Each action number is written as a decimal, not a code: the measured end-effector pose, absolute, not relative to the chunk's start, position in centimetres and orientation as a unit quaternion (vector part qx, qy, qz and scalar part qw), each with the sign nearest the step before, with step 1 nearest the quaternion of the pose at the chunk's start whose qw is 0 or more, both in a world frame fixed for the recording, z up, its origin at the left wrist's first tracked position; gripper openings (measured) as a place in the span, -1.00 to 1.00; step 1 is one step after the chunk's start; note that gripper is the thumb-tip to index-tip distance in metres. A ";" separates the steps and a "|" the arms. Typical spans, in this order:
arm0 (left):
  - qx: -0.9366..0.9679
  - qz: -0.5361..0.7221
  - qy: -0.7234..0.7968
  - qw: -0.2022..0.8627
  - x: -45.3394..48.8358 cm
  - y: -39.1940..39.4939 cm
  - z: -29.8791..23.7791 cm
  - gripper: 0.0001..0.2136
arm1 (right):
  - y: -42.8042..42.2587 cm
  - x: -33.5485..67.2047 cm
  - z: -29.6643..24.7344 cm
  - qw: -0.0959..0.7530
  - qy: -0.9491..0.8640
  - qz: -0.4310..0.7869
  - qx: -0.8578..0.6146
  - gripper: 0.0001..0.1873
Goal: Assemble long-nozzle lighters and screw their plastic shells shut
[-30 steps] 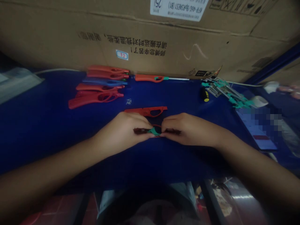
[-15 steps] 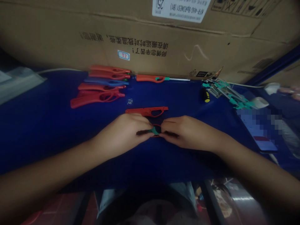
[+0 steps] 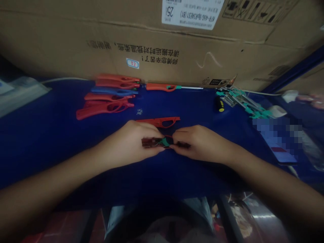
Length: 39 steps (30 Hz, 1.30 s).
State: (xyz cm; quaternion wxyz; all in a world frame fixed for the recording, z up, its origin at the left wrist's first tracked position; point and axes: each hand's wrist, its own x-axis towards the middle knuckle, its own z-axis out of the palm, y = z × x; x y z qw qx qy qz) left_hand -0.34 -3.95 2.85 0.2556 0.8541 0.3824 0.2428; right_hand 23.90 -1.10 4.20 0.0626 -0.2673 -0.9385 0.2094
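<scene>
Close together over the blue table, my left hand (image 3: 136, 145) and my right hand (image 3: 202, 143) both pinch a red lighter casing (image 3: 149, 142). A green trigger (image 3: 165, 141) shows in the gap between my fingertips. My fingers hide most of the casing, and the inside facing me is dark. Just beyond my knuckles lies a loose red casing half (image 3: 156, 121) with a trigger loop, partly covered by my left hand. Farther back is a lighter (image 3: 157, 87) with a red handle, green trigger and metal tube.
Several red casings (image 3: 101, 107) and a blue one (image 3: 108, 90) lie at back left. At right are metal tubes with green parts (image 3: 245, 101), a black-and-yellow tool (image 3: 220, 105) and a phone (image 3: 283, 153). A cardboard box (image 3: 76, 27) stands behind. Another person's hand (image 3: 315, 100) shows far right.
The casing in my hands has tilted a little, so more of its dark red inside shows by my left palm. Both hands stay nearly in place; the view shifts slightly.
</scene>
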 end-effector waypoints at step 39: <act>0.872 0.202 0.433 0.101 -3.3 -0.5 2.9 -0.77 | 0.8 25.2 3.6 0.173 -0.946 0.128 -0.242 -0.79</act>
